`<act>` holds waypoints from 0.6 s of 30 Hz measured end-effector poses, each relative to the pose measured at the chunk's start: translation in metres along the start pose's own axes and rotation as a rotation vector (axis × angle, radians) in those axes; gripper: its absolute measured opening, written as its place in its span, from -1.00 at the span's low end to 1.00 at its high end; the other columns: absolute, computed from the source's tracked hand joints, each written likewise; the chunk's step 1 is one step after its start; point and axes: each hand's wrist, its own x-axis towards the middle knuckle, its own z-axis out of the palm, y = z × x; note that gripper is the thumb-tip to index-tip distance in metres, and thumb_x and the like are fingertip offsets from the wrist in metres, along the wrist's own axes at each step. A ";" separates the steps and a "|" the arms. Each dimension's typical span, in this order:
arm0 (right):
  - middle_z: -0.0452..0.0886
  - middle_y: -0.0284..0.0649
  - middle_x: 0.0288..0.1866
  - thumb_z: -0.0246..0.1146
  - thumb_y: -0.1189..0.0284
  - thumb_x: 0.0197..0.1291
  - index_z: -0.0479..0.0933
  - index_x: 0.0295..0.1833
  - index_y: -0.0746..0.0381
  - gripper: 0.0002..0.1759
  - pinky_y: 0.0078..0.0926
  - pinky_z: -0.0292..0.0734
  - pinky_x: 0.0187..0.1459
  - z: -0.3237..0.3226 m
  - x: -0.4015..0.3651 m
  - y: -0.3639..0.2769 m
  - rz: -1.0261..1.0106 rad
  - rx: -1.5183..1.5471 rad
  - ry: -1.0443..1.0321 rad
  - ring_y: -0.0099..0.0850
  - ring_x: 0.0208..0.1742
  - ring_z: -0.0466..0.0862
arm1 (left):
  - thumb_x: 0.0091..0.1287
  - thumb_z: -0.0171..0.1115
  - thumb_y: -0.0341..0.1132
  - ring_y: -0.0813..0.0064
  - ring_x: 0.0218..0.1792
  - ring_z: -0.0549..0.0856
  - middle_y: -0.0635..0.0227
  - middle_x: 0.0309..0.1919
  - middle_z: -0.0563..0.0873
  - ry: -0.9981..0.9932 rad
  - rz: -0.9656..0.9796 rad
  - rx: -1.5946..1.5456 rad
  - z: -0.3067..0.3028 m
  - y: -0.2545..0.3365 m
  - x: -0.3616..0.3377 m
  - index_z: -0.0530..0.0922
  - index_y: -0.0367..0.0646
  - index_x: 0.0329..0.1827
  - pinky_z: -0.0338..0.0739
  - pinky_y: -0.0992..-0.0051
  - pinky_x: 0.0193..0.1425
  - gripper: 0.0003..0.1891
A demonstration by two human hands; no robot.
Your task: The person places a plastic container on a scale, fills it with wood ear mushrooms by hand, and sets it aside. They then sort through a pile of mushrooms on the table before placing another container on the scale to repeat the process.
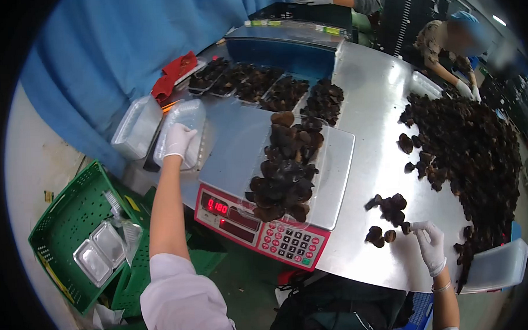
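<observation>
My left hand [180, 140], in a white glove, is curled over the top of a stack of clear plastic trays [193, 114], its fingertips partly hidden. My right hand [432, 246], also gloved, pinches a dark mushroom cap [406, 227] just above the steel table. Beside it lie two small clusters of mushroom caps [389, 208]. Between my hands, a filled clear tray of mushrooms [287, 176] rests on the plate of a red digital scale [260, 230], whose display reads 0.180.
Several filled trays [249, 83] line the back. A large mushroom pile [466, 140] covers the table's right side. Another tray stack [137, 127] and a red cloth [175, 74] are at left. Below stands a green crate [62, 221]. Across the table, a person [446, 48] handles mushrooms.
</observation>
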 end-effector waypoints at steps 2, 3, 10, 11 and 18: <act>0.75 -0.17 -0.19 0.24 0.69 0.29 0.69 -0.11 0.31 -0.84 -0.42 0.61 0.01 0.004 0.007 -0.011 0.032 0.041 0.005 -0.37 -0.14 0.74 | 0.19 0.45 -0.14 0.04 -0.37 0.79 -0.09 -0.42 0.77 -0.007 -0.013 0.047 0.003 -0.002 0.001 0.78 -0.32 -0.37 0.64 0.22 -0.15 -0.67; 0.75 -0.18 -0.19 0.24 0.68 0.29 0.69 -0.10 0.31 -0.84 -0.43 0.61 -0.01 0.009 0.014 -0.016 0.042 0.087 -0.002 -0.38 -0.15 0.73 | 0.21 0.44 -0.17 0.15 -0.46 0.77 -0.02 -0.49 0.75 -0.020 -0.050 -0.026 0.000 -0.002 -0.002 0.77 -0.32 -0.39 0.61 0.26 -0.24 -0.69; 0.72 -0.17 -0.24 0.27 0.60 0.30 0.69 -0.11 0.29 -0.88 -0.40 0.59 -0.13 0.075 0.118 -0.081 -0.299 0.086 -0.079 -0.29 -0.19 0.72 | 0.31 0.41 -0.22 0.48 -0.59 0.66 0.24 -0.59 0.73 -0.059 -0.226 -0.313 0.004 -0.012 0.000 0.76 -0.35 -0.36 0.53 0.37 -0.41 -0.71; 0.71 -0.15 -0.25 0.26 0.58 0.30 0.68 -0.11 0.29 -0.88 -0.38 0.59 -0.14 0.086 0.144 -0.090 -0.535 0.015 -0.020 -0.27 -0.19 0.71 | 0.32 0.41 -0.21 0.48 -0.55 0.69 0.21 -0.55 0.76 -0.034 -0.200 -0.280 0.009 -0.016 -0.001 0.76 -0.36 -0.33 0.55 0.39 -0.38 -0.70; 0.76 -0.17 -0.11 0.27 0.51 0.27 0.69 0.08 0.22 -0.72 -0.33 0.59 0.04 0.165 0.285 -0.172 -0.767 -0.067 -0.056 -0.21 -0.16 0.68 | 0.27 0.46 -0.16 0.45 -0.35 0.78 0.10 -0.38 0.83 0.104 -0.155 -0.369 0.010 -0.001 -0.021 0.78 -0.37 -0.22 0.61 0.42 -0.15 -0.65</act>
